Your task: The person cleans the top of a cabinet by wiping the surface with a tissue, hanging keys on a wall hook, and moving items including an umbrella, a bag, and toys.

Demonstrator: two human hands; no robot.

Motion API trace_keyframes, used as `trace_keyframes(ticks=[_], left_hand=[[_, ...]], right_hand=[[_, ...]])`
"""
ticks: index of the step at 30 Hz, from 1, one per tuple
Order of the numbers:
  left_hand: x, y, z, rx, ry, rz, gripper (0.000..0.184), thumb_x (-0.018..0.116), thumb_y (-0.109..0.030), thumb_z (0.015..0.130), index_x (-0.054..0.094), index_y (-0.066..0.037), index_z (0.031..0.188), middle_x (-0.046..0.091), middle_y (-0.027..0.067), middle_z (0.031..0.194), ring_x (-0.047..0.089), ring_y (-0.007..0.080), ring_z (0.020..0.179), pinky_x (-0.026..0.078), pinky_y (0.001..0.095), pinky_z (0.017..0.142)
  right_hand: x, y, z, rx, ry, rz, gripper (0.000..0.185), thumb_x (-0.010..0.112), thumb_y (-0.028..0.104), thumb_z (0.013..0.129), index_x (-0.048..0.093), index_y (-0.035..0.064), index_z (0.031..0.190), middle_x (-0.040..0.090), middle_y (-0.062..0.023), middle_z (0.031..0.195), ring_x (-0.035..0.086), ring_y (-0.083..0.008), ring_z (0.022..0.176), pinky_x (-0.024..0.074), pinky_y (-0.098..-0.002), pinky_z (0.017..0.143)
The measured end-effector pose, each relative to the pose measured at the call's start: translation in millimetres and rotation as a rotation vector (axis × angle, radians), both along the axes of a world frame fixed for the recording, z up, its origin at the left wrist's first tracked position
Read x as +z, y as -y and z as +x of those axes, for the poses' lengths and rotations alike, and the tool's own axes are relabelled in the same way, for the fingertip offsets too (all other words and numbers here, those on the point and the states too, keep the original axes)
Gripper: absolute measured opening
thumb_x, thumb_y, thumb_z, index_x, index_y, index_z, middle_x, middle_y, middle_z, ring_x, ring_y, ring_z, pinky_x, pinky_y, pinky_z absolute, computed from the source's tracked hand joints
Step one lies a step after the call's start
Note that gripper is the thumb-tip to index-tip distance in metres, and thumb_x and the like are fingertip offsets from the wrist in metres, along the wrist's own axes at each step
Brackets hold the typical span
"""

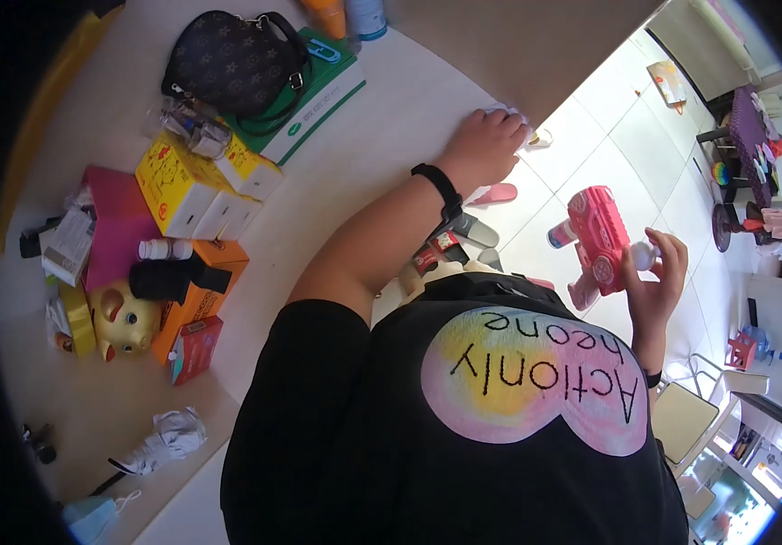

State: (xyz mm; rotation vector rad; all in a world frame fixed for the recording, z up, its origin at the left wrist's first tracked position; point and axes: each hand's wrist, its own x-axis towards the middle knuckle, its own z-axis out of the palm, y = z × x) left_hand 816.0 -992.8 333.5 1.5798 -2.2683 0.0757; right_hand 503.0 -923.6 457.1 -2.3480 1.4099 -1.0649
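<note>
My left hand (491, 143), with a black band on its wrist, presses on the corner of the white tabletop (391, 118). Its fingers are curled over a crumpled white cloth (507, 111), mostly hidden beneath them. Out to the right, above the tiled floor, my right hand (659, 282) holds a pink toy gun (597, 238) by its end, thumb and fingers around a white round part (643, 255). A small bottle (561, 234) with a coloured label is fixed to the toy. My black shirt (318, 454) fills the lower middle.
A dark patterned handbag (237, 68) rests on a green box (318, 95). Yellow boxes (178, 186), an orange box (182, 309) and a yellow pig figure (126, 318) crowd the left side. Slippers (477, 232) lie below the table edge; a chair (684, 420) stands at right.
</note>
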Motion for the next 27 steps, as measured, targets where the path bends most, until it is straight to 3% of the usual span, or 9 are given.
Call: trace_keyframes(ticks=[7, 10, 13, 15, 20, 27], left_hand=[[9.8, 3.1, 6.6, -0.049, 0.126, 0.007, 0.043, 0.067, -0.026, 0.081, 0.057, -0.011, 0.121, 0.056, 0.0068, 0.125, 0.054, 0.0257, 0.116, 0.048, 0.0439, 0.089], [25.2, -25.9, 25.0, -0.029, 0.126, 0.251, 0.053, 0.069, -0.038, 0.082, 0.056, -0.01, 0.126, 0.055, 0.0103, 0.128, 0.051, 0.0291, 0.121, 0.045, 0.0441, 0.097], [12.1, -41.3, 42.9, -0.064, 0.078, 0.116, 0.061, 0.069, -0.043, 0.082, 0.054, -0.01, 0.131, 0.054, 0.0127, 0.132, 0.049, 0.0309, 0.125, 0.043, 0.044, 0.101], [10.0, -34.9, 40.4, -0.081, 0.113, 0.158, 0.064, 0.069, -0.047, 0.082, 0.054, -0.009, 0.131, 0.053, 0.0143, 0.134, 0.048, 0.0316, 0.127, 0.042, 0.0441, 0.102], [9.1, 9.9, 15.9, -0.005, 0.125, 0.164, 0.068, 0.068, -0.052, 0.082, 0.052, -0.008, 0.131, 0.054, 0.0122, 0.13, 0.051, 0.0297, 0.119, 0.044, 0.0446, 0.098], [20.3, -4.9, 28.7, 0.056, 0.153, 0.249, 0.069, 0.071, -0.051, 0.08, 0.052, -0.008, 0.129, 0.055, 0.0114, 0.126, 0.054, 0.0299, 0.114, 0.047, 0.0444, 0.093]], right_hand=[[-6.7, 10.0, 11.6, 0.093, -0.022, -0.039, 0.044, 0.08, 0.004, 0.072, 0.066, 0.0106, 0.113, 0.059, -0.0086, 0.107, 0.061, -0.021, 0.095, 0.0536, -0.0302, 0.068], [-8.5, 1.8, 1.6, 0.009, 0.001, -0.025, 0.043, 0.079, 0.002, 0.073, 0.066, 0.01, 0.113, 0.059, -0.0088, 0.107, 0.062, -0.0212, 0.094, 0.0542, -0.0294, 0.068], [-18.2, -7.5, -10.8, -0.066, 0.045, -0.012, 0.044, 0.078, 0.001, 0.073, 0.066, 0.0094, 0.114, 0.059, -0.0093, 0.107, 0.062, -0.0213, 0.096, 0.0565, -0.0288, 0.069], [-23.9, -12.7, -19.7, -0.1, 0.012, -0.004, 0.044, 0.078, 0.001, 0.073, 0.066, 0.0092, 0.114, 0.059, -0.0098, 0.108, 0.062, -0.0212, 0.096, 0.0577, -0.029, 0.07], [-27.9, -18.5, -30.0, -0.165, -0.038, 0.042, 0.044, 0.078, 0.002, 0.074, 0.066, 0.0097, 0.116, 0.059, -0.0097, 0.108, 0.062, -0.0212, 0.097, 0.0562, -0.0291, 0.068], [-26.7, -29.0, -29.2, -0.219, -0.006, 0.044, 0.044, 0.078, 0.004, 0.074, 0.066, 0.0098, 0.116, 0.059, -0.0093, 0.109, 0.062, -0.021, 0.098, 0.0554, -0.0289, 0.068]])
